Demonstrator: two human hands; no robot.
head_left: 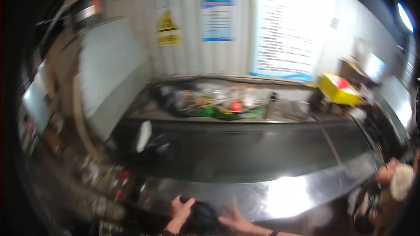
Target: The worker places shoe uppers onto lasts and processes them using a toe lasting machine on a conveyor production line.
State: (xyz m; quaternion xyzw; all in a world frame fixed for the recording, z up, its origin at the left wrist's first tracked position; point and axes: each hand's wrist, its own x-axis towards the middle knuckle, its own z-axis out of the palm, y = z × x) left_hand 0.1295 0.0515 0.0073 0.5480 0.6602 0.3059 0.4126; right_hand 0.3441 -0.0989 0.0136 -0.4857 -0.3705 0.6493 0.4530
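Low in the middle of the head view, my left hand (180, 211) is closed on the edge of a dark black thing (202, 216), whose kind I cannot make out. My right hand (238, 220) is to the right of it, blurred, with its fingers apart and nothing in them. Both hands are at the near side of a shiny metal ledge (245, 196). Beyond the ledge runs a dark conveyor belt (245, 153). A white elongated piece (143, 135) and a crumpled black bag (162, 145) lie at the belt's left end.
Along the belt's far side, a shelf holds mixed scraps, a red ball-like thing (236, 106) and a dark bottle (272, 101). A yellow box (337, 89) stands at the far right. Another person (393, 183) is at the right edge. Loose litter (103, 177) lies at the left.
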